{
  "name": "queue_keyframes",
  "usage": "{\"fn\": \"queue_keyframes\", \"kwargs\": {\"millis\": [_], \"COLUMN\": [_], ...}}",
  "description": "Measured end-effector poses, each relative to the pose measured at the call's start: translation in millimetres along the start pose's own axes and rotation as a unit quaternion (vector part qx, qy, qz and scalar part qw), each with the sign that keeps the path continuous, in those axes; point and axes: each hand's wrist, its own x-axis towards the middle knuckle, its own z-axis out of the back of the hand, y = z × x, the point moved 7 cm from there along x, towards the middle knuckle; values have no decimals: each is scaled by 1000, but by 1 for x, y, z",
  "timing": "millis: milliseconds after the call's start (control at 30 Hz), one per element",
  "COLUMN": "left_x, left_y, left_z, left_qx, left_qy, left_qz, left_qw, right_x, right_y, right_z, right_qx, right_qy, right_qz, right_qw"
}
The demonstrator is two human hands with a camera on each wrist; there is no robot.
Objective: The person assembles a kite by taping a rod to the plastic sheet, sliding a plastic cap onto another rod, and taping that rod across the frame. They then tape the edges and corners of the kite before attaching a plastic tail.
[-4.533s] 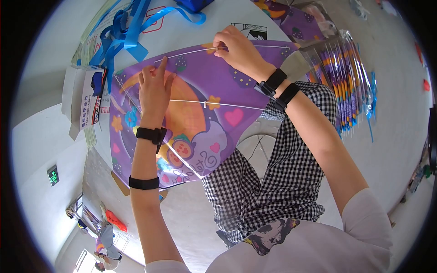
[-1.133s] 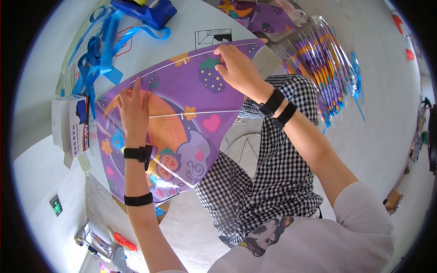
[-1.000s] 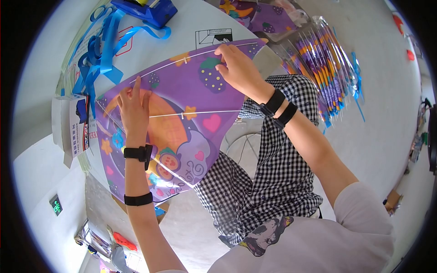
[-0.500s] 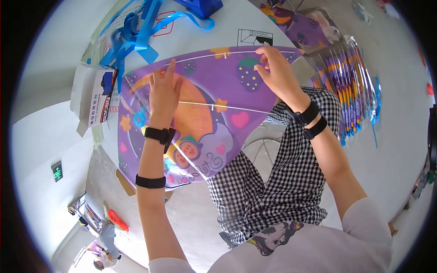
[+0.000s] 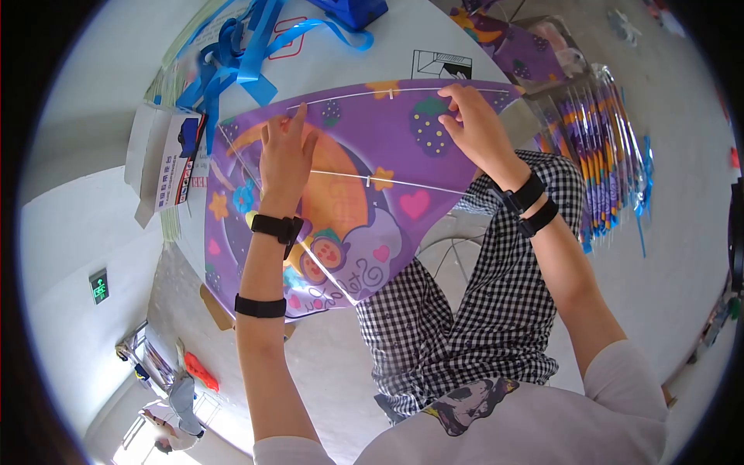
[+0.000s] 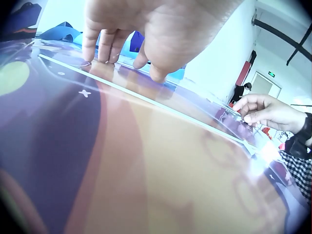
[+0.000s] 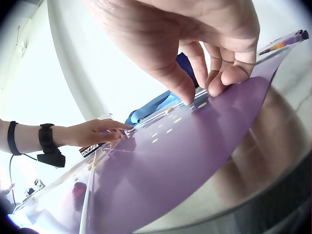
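Note:
A purple printed sheet (image 5: 418,147) with thin white rods lies spread before the person, its lower part reaching toward the knees. One rod (image 5: 415,91) runs along the top edge with a small white clip on it; another rod (image 5: 418,184) crosses the middle. The left hand (image 5: 285,159) rests on the sheet by the top rod's left end, its index finger extended, and its fingertips touch the sheet in the left wrist view. Farther right, the right hand (image 5: 480,132) touches the top edge by the rod, fingers bent, thumb apart from the index finger in the head view.
Blue ribbon (image 5: 252,58) and a blue tape dispenser (image 5: 353,9) lie beyond the sheet. A white box (image 5: 167,167) stands at the left. Bagged purple items (image 5: 601,155) are at the right, near checkered trousers (image 5: 496,271). Another person (image 5: 174,434) is in the background.
The right hand has moved right along the top edge, away from the clip it held in the oldest frame. The left hand stays near the rod's left end; the head view has shifted.

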Motion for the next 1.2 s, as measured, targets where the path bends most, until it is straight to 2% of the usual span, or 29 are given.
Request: {"fn": "queue_keyframes", "kwargs": {"millis": [733, 933, 1033, 1167, 1200], "left_x": [4, 6, 8, 16, 18], "left_y": [-1, -1, -6, -32, -37], "left_z": [0, 10, 24, 55, 61], "left_qx": [39, -50, -55, -157, -184], "left_qy": [1, 41, 37, 112, 131], "left_qz": [-12, 30, 10, 31, 31], "left_qw": [999, 997, 998, 981, 974], "right_x": [0, -3, -6, -7, -3], "right_y": [0, 4, 8, 19, 19], "right_z": [1, 7, 15, 40, 48], "right_qx": [2, 17, 40, 111, 164], "right_qy": [16, 3, 5, 13, 16], "right_qz": [-20, -4, 3, -1, -7], "right_qw": [1000, 1000, 999, 994, 986]}}
